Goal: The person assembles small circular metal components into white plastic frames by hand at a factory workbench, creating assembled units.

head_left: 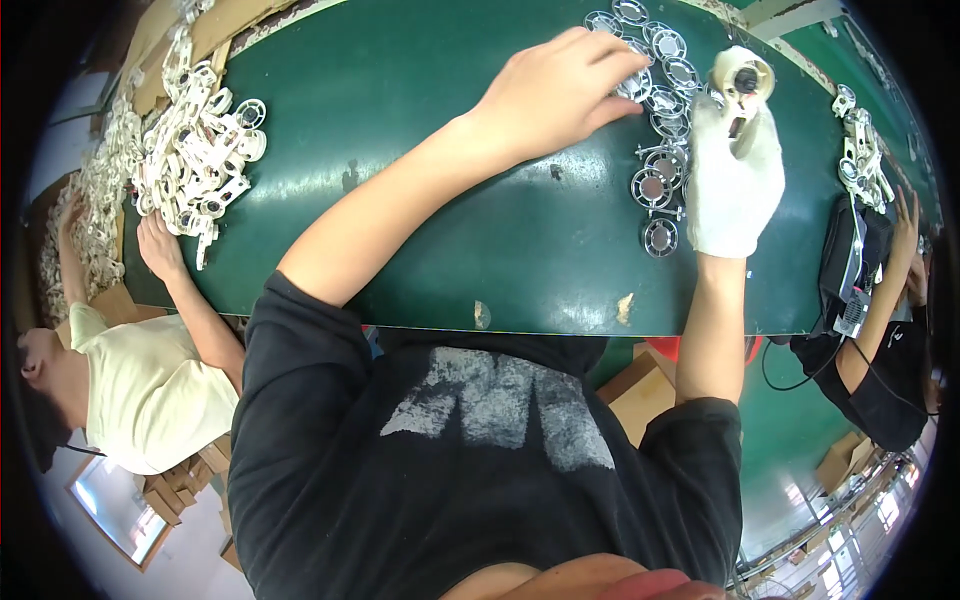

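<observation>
My left hand (548, 95) is bare and reaches over a loose group of round, silver-grey rings with spoked frames (668, 120). Its thumb and fingers close around one ring (634, 84) at the edge of that group; I cannot tell if it is lifted off the table. In a white glove, my right hand (738, 185) grips a white plastic housing (728, 68). That housing has a round cup at its top with a black piece in the middle, and it points away from me. More rings lie just left of the glove.
A green table (420, 250) spans the front. White plastic parts are heaped at the left (195, 150), beside a person in a pale shirt (150, 390). At the right, another person (885, 370) works near more white parts (865, 160) and a black box with cables (850, 250).
</observation>
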Tool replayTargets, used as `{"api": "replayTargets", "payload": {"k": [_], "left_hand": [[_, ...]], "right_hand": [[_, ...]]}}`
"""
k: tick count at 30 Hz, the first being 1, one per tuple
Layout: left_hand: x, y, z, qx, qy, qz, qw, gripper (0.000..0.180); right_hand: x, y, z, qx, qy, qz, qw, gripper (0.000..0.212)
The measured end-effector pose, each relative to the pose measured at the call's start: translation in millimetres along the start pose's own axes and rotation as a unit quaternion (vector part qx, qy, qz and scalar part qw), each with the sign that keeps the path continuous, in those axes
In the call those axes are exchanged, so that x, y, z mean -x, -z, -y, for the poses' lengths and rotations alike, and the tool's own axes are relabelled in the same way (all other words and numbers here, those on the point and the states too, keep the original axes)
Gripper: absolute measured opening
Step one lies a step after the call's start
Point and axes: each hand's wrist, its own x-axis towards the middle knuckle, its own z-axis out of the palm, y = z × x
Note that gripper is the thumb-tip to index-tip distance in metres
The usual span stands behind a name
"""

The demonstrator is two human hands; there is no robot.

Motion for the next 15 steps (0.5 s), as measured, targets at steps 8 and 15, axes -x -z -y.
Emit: {"api": "replayTargets", "payload": {"k": [8,15], "left_hand": [[33,69,-19,0.255,0.106,0.026,0.961,0.019],[70,68,-30,0.210,0.144,0.009,0.967,0.026]], "right_hand": [[23,-4,25,0.137,0.051,0.312,0.939,0.030],[48,-19,21,0.088,0.138,0.349,0.923,0.021]]}}
